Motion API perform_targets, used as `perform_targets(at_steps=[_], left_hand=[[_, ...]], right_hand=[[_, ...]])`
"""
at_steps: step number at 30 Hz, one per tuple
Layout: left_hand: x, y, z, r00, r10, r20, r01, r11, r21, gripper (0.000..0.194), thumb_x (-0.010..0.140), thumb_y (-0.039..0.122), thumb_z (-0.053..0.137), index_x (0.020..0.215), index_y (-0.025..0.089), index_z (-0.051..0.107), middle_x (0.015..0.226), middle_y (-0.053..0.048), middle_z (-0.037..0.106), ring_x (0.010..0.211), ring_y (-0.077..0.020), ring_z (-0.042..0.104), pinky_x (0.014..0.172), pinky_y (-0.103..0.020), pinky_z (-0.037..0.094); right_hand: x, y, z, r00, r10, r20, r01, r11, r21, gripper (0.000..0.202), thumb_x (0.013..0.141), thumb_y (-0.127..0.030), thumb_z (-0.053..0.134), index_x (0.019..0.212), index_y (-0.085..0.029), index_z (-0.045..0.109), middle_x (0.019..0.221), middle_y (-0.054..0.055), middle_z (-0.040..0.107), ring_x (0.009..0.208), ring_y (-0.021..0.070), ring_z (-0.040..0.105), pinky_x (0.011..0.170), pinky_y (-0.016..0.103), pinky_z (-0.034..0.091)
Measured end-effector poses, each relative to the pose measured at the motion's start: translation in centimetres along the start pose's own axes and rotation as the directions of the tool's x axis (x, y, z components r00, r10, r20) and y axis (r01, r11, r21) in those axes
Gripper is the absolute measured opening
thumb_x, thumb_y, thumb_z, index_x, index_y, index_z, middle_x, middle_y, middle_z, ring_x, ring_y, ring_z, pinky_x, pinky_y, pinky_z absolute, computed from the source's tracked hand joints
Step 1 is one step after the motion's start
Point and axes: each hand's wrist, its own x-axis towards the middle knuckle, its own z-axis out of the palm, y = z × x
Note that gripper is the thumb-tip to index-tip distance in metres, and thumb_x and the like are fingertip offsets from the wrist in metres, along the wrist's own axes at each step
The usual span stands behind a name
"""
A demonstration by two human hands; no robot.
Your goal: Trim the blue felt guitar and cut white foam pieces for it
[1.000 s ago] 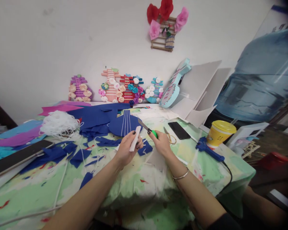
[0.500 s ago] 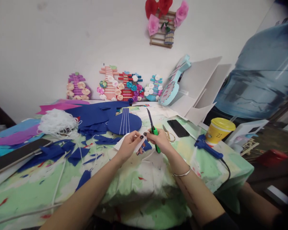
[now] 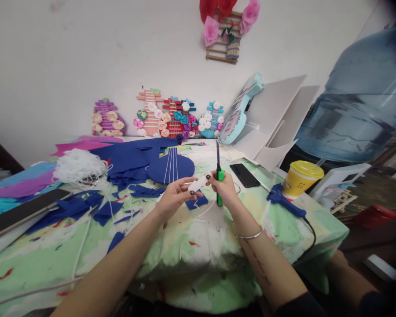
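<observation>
Between my hands is a small white strip (image 3: 199,183). My left hand (image 3: 175,197) pinches its left end. My right hand (image 3: 225,188) holds its other end with the fingertips and also grips a green utility knife (image 3: 220,176), whose dark blade points up and away. Just beyond my left hand, a round blue piece with white strings (image 3: 171,168) lies on the table. A small blue scrap (image 3: 197,201) lies below the strip. Gold-handled scissors (image 3: 237,188) are mostly hidden behind my right hand.
A black phone (image 3: 244,175), a blue glue gun (image 3: 285,201) and a yellow-lidded cup (image 3: 302,178) stand or lie to the right. White string (image 3: 81,167) and blue cloth (image 3: 125,160) lie left. Decorated instrument shapes (image 3: 174,119) line the wall. A person's arm shows lower right.
The white strip has turned and shows more of its face. The knife has swung more upright in my right hand, which has shifted slightly right and uncovered the small blue scrap.
</observation>
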Motion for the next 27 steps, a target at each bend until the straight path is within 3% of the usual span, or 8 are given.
perform_targets(at_steps=[5,14,27], left_hand=[[0.0,0.0,0.1,1.0,0.025,-0.003,-0.025,0.992,0.127,0.048,0.068,0.021,0.072,0.112,0.009,0.058,0.079,-0.013,0.072,0.071,-0.0211,0.067,0.061,-0.028,0.049],[0.0,-0.4,-0.1,0.999,0.028,-0.025,-0.024,0.991,0.134,0.054,0.069,0.028,0.071,0.116,0.009,0.053,0.079,-0.014,0.072,0.072,-0.0229,0.069,0.069,-0.033,0.053],[0.2,-0.4,0.3,0.99,0.042,-0.132,-0.022,0.989,0.149,0.034,0.069,0.033,0.071,0.09,0.013,0.053,0.078,-0.011,0.072,0.08,-0.0234,0.069,0.079,-0.038,0.051]], right_hand=[[0.5,0.7,-0.4,0.998,-0.032,-0.054,0.027,0.996,-0.085,0.03,0.062,-0.043,0.066,0.072,-0.016,0.06,0.054,0.002,0.062,0.038,0.0074,0.037,0.037,0.022,0.026],[0.6,1.2,-0.3,0.997,-0.022,-0.074,0.015,0.995,-0.1,0.032,0.062,-0.044,0.065,0.072,-0.015,0.059,0.056,0.004,0.064,0.038,0.0077,0.037,0.037,0.022,0.027],[-0.1,0.4,-0.1,0.999,-0.031,-0.033,0.025,0.985,-0.168,0.026,0.066,-0.041,0.062,0.068,-0.015,0.06,0.058,0.005,0.064,0.04,0.0085,0.039,0.041,0.023,0.029]])
